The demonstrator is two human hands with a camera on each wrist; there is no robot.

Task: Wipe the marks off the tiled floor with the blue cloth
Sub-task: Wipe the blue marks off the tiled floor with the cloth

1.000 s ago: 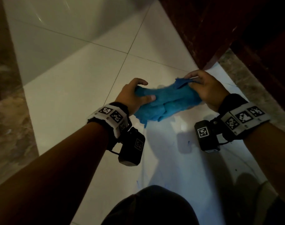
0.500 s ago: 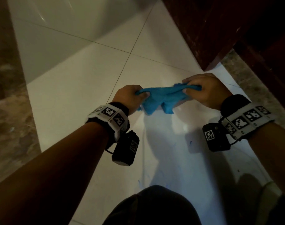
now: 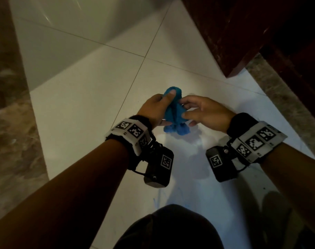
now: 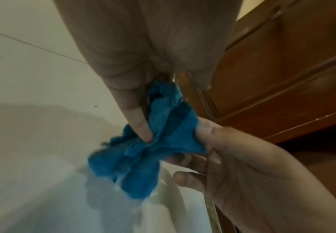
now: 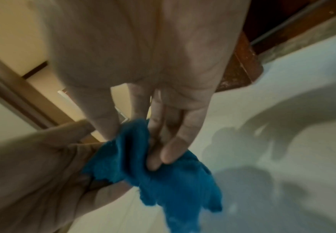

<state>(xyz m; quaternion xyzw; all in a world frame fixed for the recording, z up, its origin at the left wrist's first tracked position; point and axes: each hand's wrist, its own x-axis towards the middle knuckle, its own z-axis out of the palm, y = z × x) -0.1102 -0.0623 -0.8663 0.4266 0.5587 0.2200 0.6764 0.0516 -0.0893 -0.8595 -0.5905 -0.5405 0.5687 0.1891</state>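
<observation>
1. We see the blue cloth (image 3: 173,112) bunched up, held above the tiled floor (image 3: 92,108).
2. Left hand (image 3: 154,109) fingers curl round it.
3. Right hand (image 3: 207,112) fingers pinch its right side.

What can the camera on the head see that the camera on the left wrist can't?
Only the head view shows both forearms with the checkered wristbands, the faint blue scribble marks on the white tiled floor, and a dark knee.

Only the left wrist view shows the left thumb tip pressing into the folds from underneath.

Both show the crumpled blue cloth, the left hand, the right hand and the dark wooden furniture.
</observation>
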